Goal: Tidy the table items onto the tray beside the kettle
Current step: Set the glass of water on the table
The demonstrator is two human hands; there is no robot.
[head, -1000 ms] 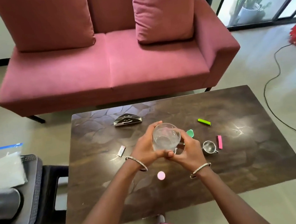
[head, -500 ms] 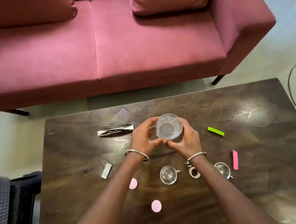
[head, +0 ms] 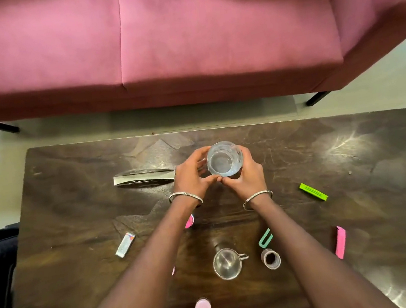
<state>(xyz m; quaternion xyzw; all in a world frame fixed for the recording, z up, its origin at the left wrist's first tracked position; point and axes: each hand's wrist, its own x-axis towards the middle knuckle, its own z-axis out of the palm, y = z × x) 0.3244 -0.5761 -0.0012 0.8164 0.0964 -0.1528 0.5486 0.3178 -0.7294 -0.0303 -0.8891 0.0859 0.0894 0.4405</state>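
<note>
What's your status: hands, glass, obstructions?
Left hand and right hand both grip the glass. Tray, kettle not in view. Steel cup, tape roll on table between the forearms.

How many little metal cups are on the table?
1: the metal cup stands near the table's front edge, between the left arm and right arm. Another may be hidden under an arm.

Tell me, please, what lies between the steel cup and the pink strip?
In the head view, a brown ring stands between the steel cup and the pink strip, near the cup's handle; the right forearm crosses over that stretch.
</note>
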